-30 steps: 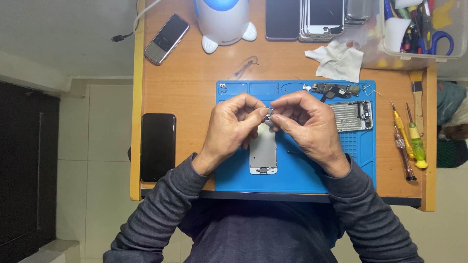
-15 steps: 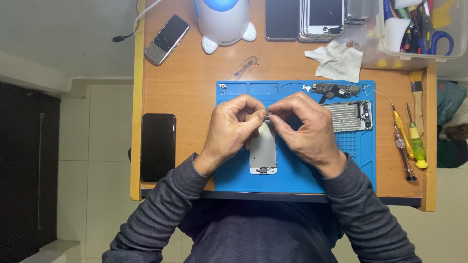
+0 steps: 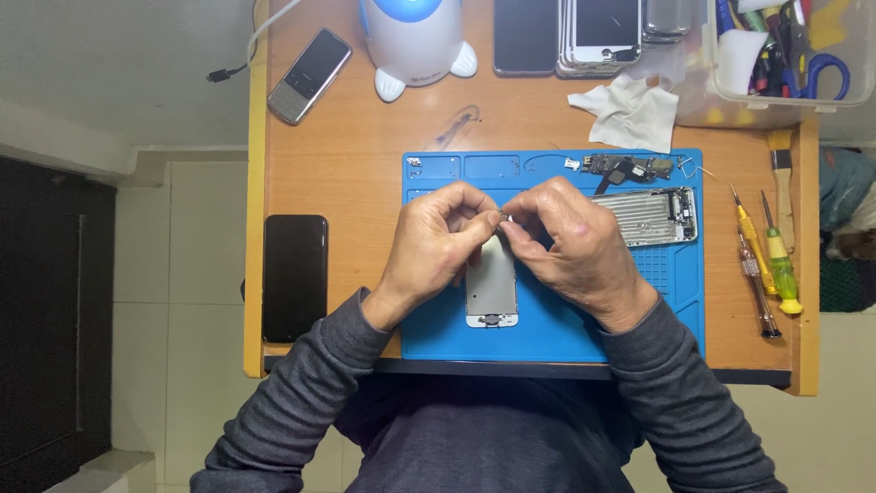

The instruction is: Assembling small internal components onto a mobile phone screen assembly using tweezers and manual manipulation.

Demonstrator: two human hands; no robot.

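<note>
Fingertips of the left hand (image 3: 436, 245) and right hand (image 3: 573, 246) are pinching a tiny part (image 3: 503, 216) above the phone screen panel (image 3: 492, 285) on the blue mat (image 3: 547, 315) — a light, steady grip is suiting it best.

Blue mat (image 3: 547, 319) on orange-brown tabletop (image 3: 347, 173); silver phone panel (image 3: 491, 288) at centre; black phone (image 3: 295, 277) at nine o'clock; yellow screwdrivers (image 3: 771, 265) at three.

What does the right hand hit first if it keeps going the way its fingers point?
The right hand points left across the blue mat, fingertips pinching a tiny part above the phone screen panel. First contact would likely be the left hand, whose fingertips already meet it there. Height above the panel is unclear.
</note>
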